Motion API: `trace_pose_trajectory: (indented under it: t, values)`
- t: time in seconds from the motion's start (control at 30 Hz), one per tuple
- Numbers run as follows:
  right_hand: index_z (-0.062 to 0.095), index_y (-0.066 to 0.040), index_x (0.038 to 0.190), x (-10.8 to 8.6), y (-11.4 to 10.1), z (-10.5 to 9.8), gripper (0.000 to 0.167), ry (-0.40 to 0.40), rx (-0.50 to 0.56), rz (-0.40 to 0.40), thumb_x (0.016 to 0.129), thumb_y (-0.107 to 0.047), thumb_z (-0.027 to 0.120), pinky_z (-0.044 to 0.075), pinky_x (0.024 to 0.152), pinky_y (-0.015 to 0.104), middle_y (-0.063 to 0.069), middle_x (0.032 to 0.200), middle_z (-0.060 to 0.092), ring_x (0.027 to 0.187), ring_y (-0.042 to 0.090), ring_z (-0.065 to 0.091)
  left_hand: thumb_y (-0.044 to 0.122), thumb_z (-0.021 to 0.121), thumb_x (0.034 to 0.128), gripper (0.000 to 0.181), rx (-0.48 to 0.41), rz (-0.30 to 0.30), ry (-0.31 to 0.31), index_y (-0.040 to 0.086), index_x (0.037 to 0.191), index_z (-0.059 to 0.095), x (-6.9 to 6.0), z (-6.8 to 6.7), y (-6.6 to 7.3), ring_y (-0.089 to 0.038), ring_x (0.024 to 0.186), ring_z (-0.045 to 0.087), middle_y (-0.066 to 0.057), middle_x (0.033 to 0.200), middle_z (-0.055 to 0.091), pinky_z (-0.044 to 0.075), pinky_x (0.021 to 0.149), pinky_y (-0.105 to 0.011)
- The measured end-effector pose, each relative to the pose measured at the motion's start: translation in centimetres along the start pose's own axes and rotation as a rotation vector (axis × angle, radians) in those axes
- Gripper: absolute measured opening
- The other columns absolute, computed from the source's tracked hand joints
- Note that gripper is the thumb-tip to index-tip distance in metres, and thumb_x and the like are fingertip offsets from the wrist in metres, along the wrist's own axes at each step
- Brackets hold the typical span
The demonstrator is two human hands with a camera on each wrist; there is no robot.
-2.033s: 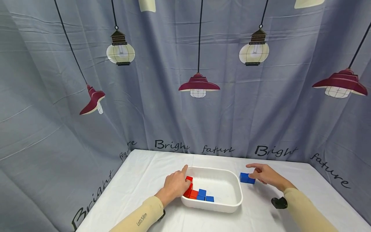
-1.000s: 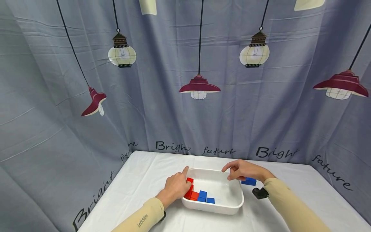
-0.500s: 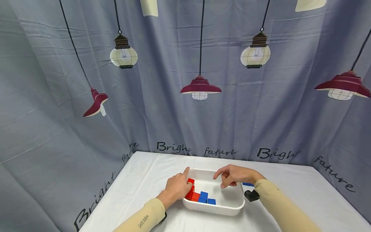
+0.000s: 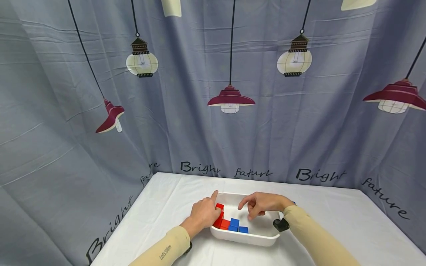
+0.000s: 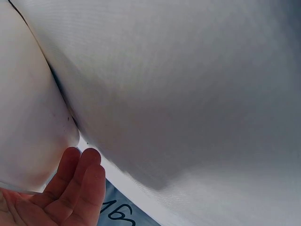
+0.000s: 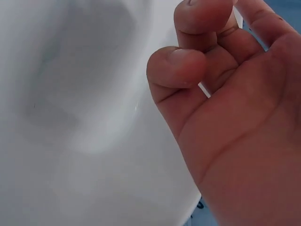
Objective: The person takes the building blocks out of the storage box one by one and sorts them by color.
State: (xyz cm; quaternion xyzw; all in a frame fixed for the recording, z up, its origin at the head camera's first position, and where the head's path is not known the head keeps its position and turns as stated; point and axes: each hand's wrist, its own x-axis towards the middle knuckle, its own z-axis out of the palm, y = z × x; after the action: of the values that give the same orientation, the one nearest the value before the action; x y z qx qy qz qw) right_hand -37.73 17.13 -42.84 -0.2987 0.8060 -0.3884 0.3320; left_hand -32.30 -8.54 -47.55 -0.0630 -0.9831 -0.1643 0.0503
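In the head view my left hand (image 4: 201, 215) holds the left side of a white tray (image 4: 244, 239), its thumb inside by the red blocks (image 4: 225, 224). The left wrist view shows the fingers of that hand (image 5: 73, 193) against the outside of the tray (image 5: 28, 108). Beside the red blocks, along the near wall, lie blue blocks (image 4: 234, 222). Over the tray's middle hovers my right hand (image 4: 264, 202), thumb and index finger apart, with nothing seen between them. Its other fingers bend loosely in the right wrist view (image 6: 235, 108).
A bit of blue (image 4: 294, 202) shows behind the right wrist, mostly hidden. The table has a white cloth (image 4: 332, 214). Behind it hangs a grey-blue curtain (image 4: 186, 111) printed with lamps and lettering.
From beside the blue blocks on the table, my right hand has moved left over the tray. Its forearm now hides most of those blocks. My left hand has stayed on the tray's side.
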Motion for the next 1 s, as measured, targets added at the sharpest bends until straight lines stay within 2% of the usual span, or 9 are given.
trace_pose_trajectory:
  t: [0.5,0.73,1.0]
  values:
    - [0.067,-0.007,0.116,2.0,1.0,1.3,0.04,-0.05,0.027,0.106,0.078,-0.01,0.08,0.029,0.052,0.026,-0.002,0.069,0.058,0.056,0.016,0.038,0.034,0.059,0.0931,0.067,-0.011,-0.004,-0.007,0.015,0.154,0.039,0.1,0.1,0.0,-0.025,0.095,0.067,-0.01,0.119,0.069,0.055,0.089,-0.048]
    - [0.068,-0.014,0.109,2.3,1.2,1.8,0.036,-0.052,-0.021,0.141,0.077,-0.012,0.083,0.031,0.053,0.025,-0.003,0.07,0.06,0.057,0.015,0.042,0.034,0.06,0.0934,0.067,-0.01,-0.002,0.001,0.015,0.154,0.04,0.2,0.0,0.1,-0.025,0.095,0.067,-0.01,0.12,0.069,0.055,0.089,-0.048]
    - [0.068,-0.014,0.107,2.6,1.5,2.0,0.034,-0.057,-0.022,0.167,0.076,-0.008,0.081,0.031,0.054,0.025,-0.003,0.067,0.057,0.06,0.014,0.044,0.034,0.059,0.0937,0.066,-0.009,-0.002,-0.003,0.016,0.155,0.039,0.0,-0.1,-0.1,-0.025,0.095,0.067,-0.01,0.12,0.069,0.055,0.088,-0.047]
